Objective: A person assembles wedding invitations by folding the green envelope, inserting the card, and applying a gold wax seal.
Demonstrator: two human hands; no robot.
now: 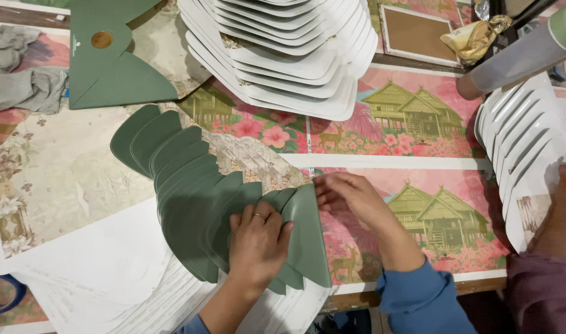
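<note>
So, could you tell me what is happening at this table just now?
A person in blue sleeves is working on a fanned row of green card envelopes. The left hand presses flat on the nearest envelope, while the right hand pinches its folded flap. A fan of white blanks lies above, and another person's hand rests on a white stack at right.

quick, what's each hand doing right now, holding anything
Left hand: flat, palm down, pressing on the fanned green card flaps; grips nothing.
Right hand: fingers curled at the folded green flap; whether it pinches the edge cannot be told.
</note>
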